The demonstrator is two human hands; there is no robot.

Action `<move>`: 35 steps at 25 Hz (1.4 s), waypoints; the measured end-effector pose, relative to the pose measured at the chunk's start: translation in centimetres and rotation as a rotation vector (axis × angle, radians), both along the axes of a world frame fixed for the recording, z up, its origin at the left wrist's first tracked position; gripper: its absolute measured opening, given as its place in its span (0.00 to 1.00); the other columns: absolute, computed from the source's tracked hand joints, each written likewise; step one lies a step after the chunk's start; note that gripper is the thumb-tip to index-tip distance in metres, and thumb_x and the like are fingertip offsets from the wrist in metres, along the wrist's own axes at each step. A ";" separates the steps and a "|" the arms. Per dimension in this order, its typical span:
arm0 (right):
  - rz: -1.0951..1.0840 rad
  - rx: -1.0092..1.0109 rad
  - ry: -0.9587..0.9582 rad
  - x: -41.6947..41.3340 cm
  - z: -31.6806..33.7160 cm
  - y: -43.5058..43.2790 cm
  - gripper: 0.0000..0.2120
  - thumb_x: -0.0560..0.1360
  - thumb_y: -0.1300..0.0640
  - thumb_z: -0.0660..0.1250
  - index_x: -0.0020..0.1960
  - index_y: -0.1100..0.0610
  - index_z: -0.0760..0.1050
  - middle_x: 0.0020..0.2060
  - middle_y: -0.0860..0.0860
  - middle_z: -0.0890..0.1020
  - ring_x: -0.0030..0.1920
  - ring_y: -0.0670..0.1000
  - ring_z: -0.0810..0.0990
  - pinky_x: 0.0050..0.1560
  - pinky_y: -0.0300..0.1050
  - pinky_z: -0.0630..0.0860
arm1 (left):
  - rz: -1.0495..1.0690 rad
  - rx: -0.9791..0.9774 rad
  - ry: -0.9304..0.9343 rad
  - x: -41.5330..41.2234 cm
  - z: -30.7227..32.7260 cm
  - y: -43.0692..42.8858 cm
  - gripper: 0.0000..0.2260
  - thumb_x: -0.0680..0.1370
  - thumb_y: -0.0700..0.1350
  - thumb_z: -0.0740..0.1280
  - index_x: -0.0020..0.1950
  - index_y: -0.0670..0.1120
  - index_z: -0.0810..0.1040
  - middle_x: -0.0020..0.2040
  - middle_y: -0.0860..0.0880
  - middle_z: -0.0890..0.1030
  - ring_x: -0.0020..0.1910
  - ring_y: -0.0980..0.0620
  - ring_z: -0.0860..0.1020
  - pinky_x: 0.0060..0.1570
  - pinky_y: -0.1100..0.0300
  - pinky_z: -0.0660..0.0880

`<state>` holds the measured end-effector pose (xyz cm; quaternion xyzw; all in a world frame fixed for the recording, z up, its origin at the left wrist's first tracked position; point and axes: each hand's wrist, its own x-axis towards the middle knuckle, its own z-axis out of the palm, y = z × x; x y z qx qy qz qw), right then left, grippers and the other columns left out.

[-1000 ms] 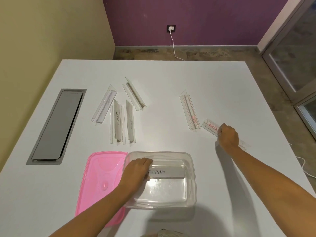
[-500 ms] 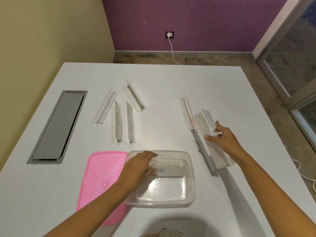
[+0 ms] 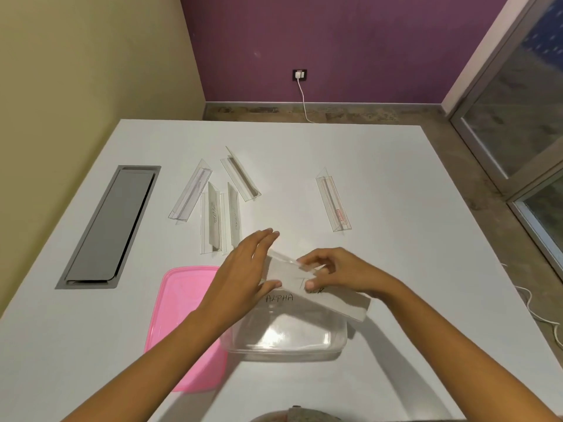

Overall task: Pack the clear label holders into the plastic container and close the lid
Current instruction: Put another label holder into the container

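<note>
A clear plastic container sits near the table's front edge, and a label holder marked ALPHA lies inside it. Above the container's far rim both hands hold one clear label holder, tilted down to the right. My right hand pinches its upper edge. My left hand grips its left end with thumb below and fingers stretched over it. The pink lid lies flat just left of the container. Several more holders lie at the centre left, and a single holder lies to the right.
A grey recessed cable hatch is set into the white table at the left. A white cable trails on the floor off the right edge. Yellow and purple walls stand beyond the table's far side.
My right hand carried a holder from the right side of the table to above the container. My left hand left the ALPHA holder in the container and took the new holder's left end.
</note>
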<state>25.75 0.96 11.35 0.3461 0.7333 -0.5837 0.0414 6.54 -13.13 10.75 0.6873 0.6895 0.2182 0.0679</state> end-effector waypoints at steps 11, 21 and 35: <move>0.184 0.096 -0.081 -5.3 -3.8 -3.1 0.22 0.67 0.58 0.76 0.60 0.56 0.75 0.60 0.53 0.78 0.56 0.47 0.75 0.57 0.39 0.71 | -0.085 -0.231 0.274 -1.3 -4.0 -2.1 0.31 0.56 0.54 0.81 0.55 0.46 0.78 0.40 0.49 0.82 0.34 0.47 0.79 0.35 0.58 0.76; 0.289 0.839 -0.329 -2.4 -4.4 -3.2 0.31 0.67 0.54 0.75 0.67 0.48 0.68 0.63 0.49 0.75 0.62 0.53 0.72 0.59 0.50 0.71 | -0.062 -0.194 0.198 -1.7 -6.2 -1.5 0.29 0.57 0.50 0.81 0.53 0.41 0.78 0.43 0.45 0.82 0.34 0.45 0.80 0.27 0.57 0.77; 0.212 1.064 -0.260 -2.1 -9.2 -3.7 0.28 0.52 0.61 0.81 0.52 0.57 0.81 0.41 0.55 0.84 0.41 0.58 0.80 0.35 0.48 0.77 | 0.031 -0.333 0.259 -0.7 -9.0 0.7 0.25 0.51 0.42 0.81 0.45 0.44 0.79 0.36 0.48 0.82 0.26 0.48 0.78 0.20 0.62 0.65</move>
